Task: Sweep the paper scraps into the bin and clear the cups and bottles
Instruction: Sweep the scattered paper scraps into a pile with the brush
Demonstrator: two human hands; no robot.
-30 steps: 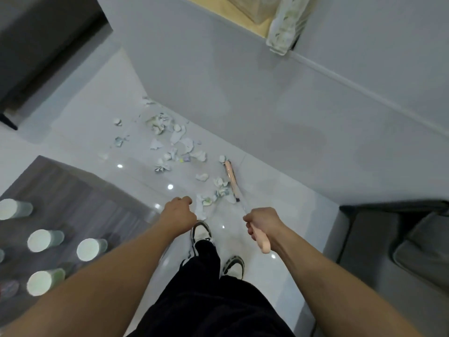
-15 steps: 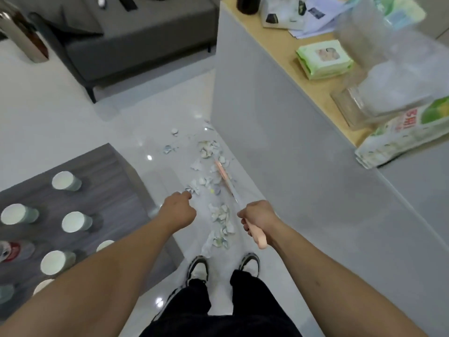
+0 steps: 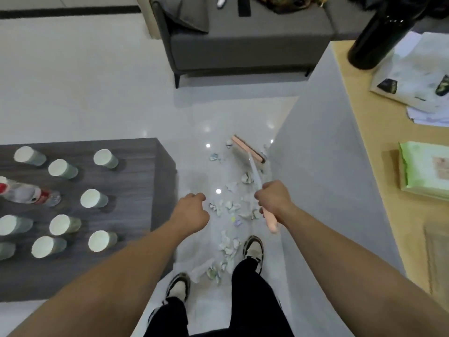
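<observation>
Torn paper scraps (image 3: 229, 207) lie strewn on the glossy white floor, from the broom head back to my shoes. My right hand (image 3: 273, 199) grips the handle of a pink broom (image 3: 247, 149); its head rests on the floor beyond the scraps, beside the grey counter wall. My left hand (image 3: 192, 211) hangs in a loose fist over the floor and holds nothing. On the low dark table (image 3: 136, 181) to the left stand several white paper cups (image 3: 93, 199), and a crushed plastic bottle (image 3: 26, 193) with a red label lies among them.
A grey sofa (image 3: 243, 45) stands ahead across the floor. To the right runs a counter (image 3: 379, 181) with a wooden top that carries a dark bottle (image 3: 381, 32), papers and a green tissue pack (image 3: 425, 171). My shoes (image 3: 254, 250) stand among the scraps.
The view has lifted and swung, so the sofa and counter top now show. The broom head has gone farther ahead, past most scraps. Both hands keep their grip and pose.
</observation>
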